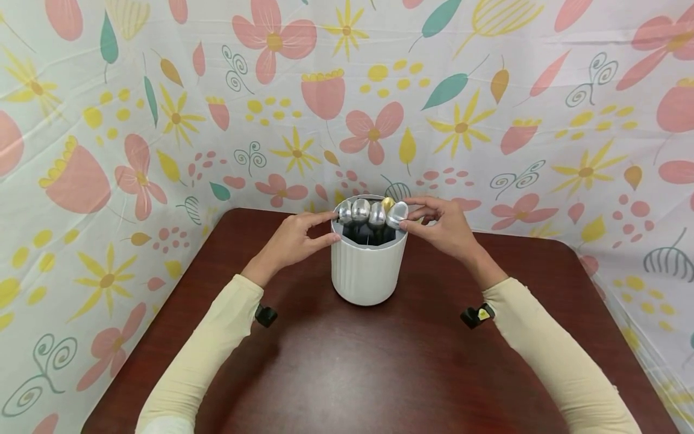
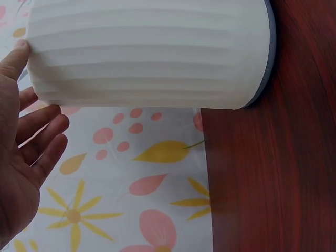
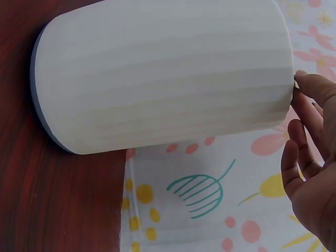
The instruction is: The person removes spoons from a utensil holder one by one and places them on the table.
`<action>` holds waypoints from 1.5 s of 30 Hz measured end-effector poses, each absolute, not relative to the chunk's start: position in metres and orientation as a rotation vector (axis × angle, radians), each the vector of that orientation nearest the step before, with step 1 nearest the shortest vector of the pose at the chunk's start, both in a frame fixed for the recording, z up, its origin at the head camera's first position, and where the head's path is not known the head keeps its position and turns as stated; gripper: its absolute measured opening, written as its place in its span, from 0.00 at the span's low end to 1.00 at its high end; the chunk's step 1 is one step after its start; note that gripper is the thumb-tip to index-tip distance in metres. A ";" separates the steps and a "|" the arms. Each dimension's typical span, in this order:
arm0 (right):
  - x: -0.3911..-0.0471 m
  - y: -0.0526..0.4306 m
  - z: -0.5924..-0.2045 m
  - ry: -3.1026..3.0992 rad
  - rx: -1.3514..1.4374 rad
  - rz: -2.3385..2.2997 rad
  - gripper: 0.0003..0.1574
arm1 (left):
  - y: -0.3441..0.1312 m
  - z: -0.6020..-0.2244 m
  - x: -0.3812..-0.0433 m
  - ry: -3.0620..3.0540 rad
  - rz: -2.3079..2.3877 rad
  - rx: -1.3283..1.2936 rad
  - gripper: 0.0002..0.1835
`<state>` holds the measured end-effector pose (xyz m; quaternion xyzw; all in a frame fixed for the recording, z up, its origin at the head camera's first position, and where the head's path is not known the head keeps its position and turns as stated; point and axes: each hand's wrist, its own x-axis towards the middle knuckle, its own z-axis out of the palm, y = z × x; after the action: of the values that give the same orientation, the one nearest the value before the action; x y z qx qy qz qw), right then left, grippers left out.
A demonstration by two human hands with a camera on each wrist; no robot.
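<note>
A white holder (image 1: 367, 274) stands upright on the surface (image 1: 347, 367), just right of the middle of the head frame, between the two hands. Four silver spoons (image 1: 360, 210) and a gold spoon (image 1: 388, 204) rest in it, their rounded ends up along the top; the gold one shows behind the two rightmost silver ones.

The left hand (image 1: 297, 240) touches the rim from its left side. Its thumb and forefinger are apart and fairly straight, tips at the edge; in the left wrist view the other fingers (image 2: 44, 126) hang loosely below, clear of the wall.

The right hand (image 1: 447, 224) is at the rim's right side, thumb and forefinger near each other beside the rightmost silver spoon, which leans over the edge. Whether they pinch that spoon or only touch the rim, I cannot tell. The remaining fingers are bent, away from the holder.

Patterned cloth (image 1: 184, 120) fills the frame's upper half.
</note>
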<state>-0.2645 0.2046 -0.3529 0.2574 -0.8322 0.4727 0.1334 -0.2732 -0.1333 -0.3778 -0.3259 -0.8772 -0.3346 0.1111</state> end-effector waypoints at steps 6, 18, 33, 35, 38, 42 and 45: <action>-0.254 0.199 -0.344 -2.402 0.765 1.441 0.26 | -0.133 -0.379 -0.273 -2.598 -1.027 -0.939 0.28; -0.279 0.209 -0.375 -2.372 0.689 1.671 0.28 | -0.133 -0.379 -0.274 -2.595 -1.020 -0.942 0.29; -0.277 0.206 -0.368 -2.298 0.682 1.902 0.27 | -0.133 -0.378 -0.274 -2.608 -0.997 -0.934 0.29; -0.277 0.206 -0.365 -2.292 0.689 1.910 0.26 | -0.133 -0.378 -0.274 -2.609 -0.995 -0.931 0.29; -0.277 0.206 -0.361 -2.284 0.692 1.926 0.26 | -0.133 -0.378 -0.274 -2.610 -1.000 -0.933 0.29; -0.276 0.206 -0.353 -2.291 0.674 1.945 0.26 | -0.134 -0.378 -0.274 -2.611 -1.008 -0.941 0.30; -0.276 0.206 -0.346 -2.277 0.676 1.954 0.25 | -0.134 -0.377 -0.274 -2.613 -1.004 -0.943 0.29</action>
<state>-0.2758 0.2063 -0.3456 0.2196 -0.7401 0.6348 0.0329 -0.2735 -0.1342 -0.3771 -0.3178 -0.8808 -0.3383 0.0936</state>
